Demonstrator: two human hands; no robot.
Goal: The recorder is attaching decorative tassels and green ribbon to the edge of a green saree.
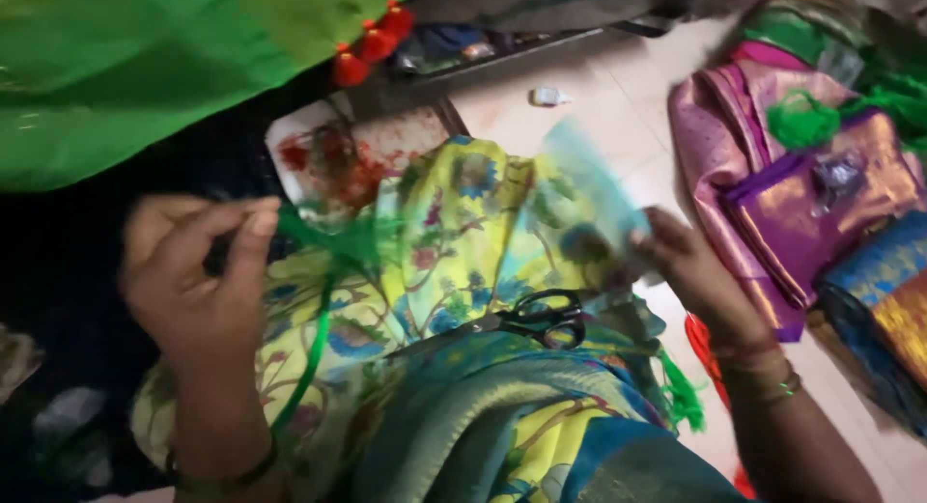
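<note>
Best done with the green thread (pixel 333 271) kept taut between both hands, so that strands stay parallel and do not snarl over the yellow floral cloth (pixel 454 233) on the lap. Left hand (pixel 198 281) raised at the left of the scene, palm turned toward the camera, wrist bent up, bangle low on the forearm; grip pinched closed, thumb and forefinger pressed on the upper end of the green thread, with the rest trailing down in a loop toward the near edge. Right hand (pixel 690 266) out to the right, fingers curled, blurred by motion; grip seemingly closed on a pale blue translucent sheet (pixel 594 189), though exact finger contact hard to tell. Worth keeping the pinch close to the thread's end and the pull gentle, judging from how fine the strands look. Black-handled scissors (pixel 536 318) resting on the lap between the two hands, within easy reach, touched by neither. Farther right on the floor (pixel 618 88), a folded purple and gold cloth (pixel 801 204) with a loose green thread bundle (pixel 801 122) on top; red tassels (pixel 372 41) hanging at the far left from a green cloth (pixel 145 59).
</note>
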